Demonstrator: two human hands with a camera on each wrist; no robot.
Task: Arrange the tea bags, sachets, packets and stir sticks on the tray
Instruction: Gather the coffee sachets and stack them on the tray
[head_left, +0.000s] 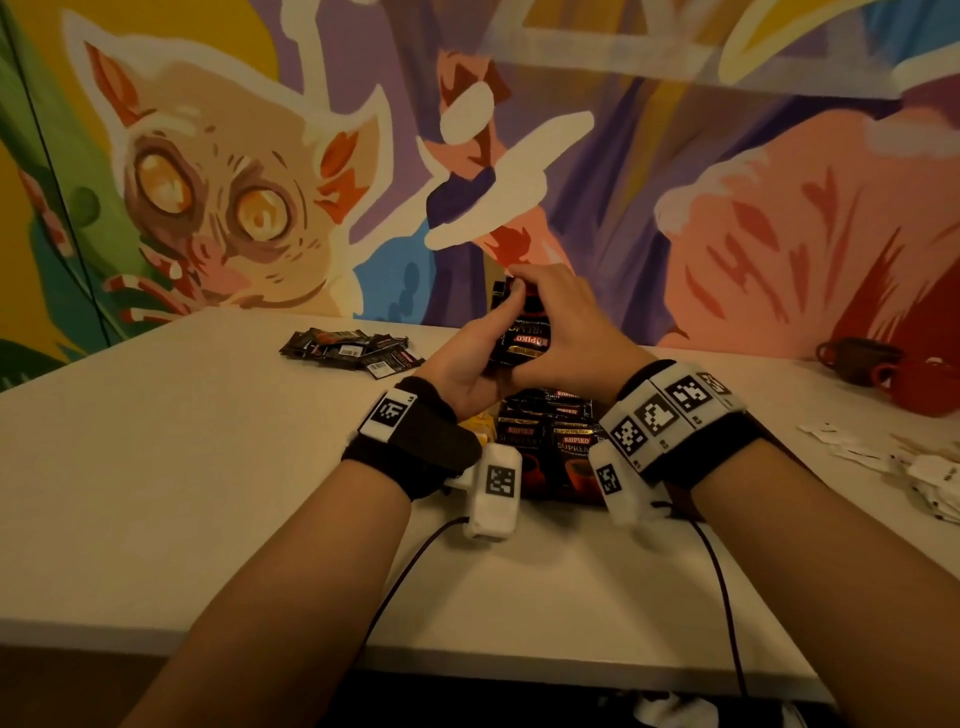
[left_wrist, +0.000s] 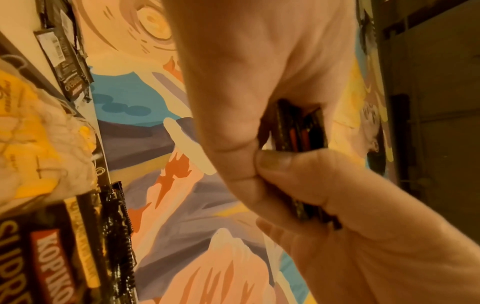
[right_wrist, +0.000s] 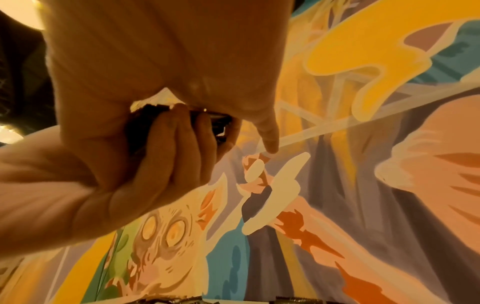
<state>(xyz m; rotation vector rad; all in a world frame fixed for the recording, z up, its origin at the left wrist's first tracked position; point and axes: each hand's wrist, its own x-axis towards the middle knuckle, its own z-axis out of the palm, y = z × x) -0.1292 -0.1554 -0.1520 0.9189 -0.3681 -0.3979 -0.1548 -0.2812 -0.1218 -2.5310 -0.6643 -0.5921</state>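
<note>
Both hands hold a stack of black Kopiko packets (head_left: 519, 338) upright above the table. My left hand (head_left: 465, 364) grips the stack from the left, and its fingers (right_wrist: 182, 148) curl round the stack's dark edge (right_wrist: 218, 121). My right hand (head_left: 569, 325) wraps it from the right, fingertips on the top end. In the left wrist view the stack's edges (left_wrist: 298, 131) show between my left hand (left_wrist: 337, 205) and my right hand (left_wrist: 246, 82). More Kopiko packets (head_left: 545, 441) lie flat below the hands, next to yellow tea bags (head_left: 475, 422). The tray is mostly hidden.
A loose pile of dark sachets (head_left: 348, 351) lies at the back left of the white table (head_left: 208, 467). White sachets (head_left: 935, 480) sit at the right edge. A brown cup (head_left: 854, 358) and a red cup (head_left: 917, 387) stand at the back right. A painted wall rises behind.
</note>
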